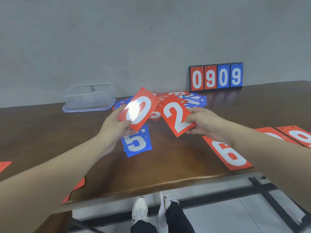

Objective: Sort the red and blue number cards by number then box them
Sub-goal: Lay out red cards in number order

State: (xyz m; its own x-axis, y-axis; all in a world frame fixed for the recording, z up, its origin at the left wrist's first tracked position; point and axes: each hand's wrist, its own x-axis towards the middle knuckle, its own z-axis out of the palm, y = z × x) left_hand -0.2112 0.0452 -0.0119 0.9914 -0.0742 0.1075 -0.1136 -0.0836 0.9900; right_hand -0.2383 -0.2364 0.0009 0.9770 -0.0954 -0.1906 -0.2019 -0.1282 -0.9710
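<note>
My left hand [116, 125] pinches a red 0 card [141, 108] by its lower left corner and holds it tilted above the table. My right hand [204, 123] grips a red 2 card [175, 116] by its right edge, also lifted. Behind both cards lies a loose pile of red and blue number cards [191, 98]. A blue 5 card [137, 142] lies flat under my left hand. A red 6 card [227, 153] lies near the table's front edge, partly under my right forearm. A clear plastic box [87, 96] stands at the back left.
A scoreboard [216, 77] showing 0909 leans against the wall at the back right. More red cards [296, 135] lie at the far right, and others [5, 165] at the left edge. The brown table's front edge [151, 185] runs close to me, with my shoes below it.
</note>
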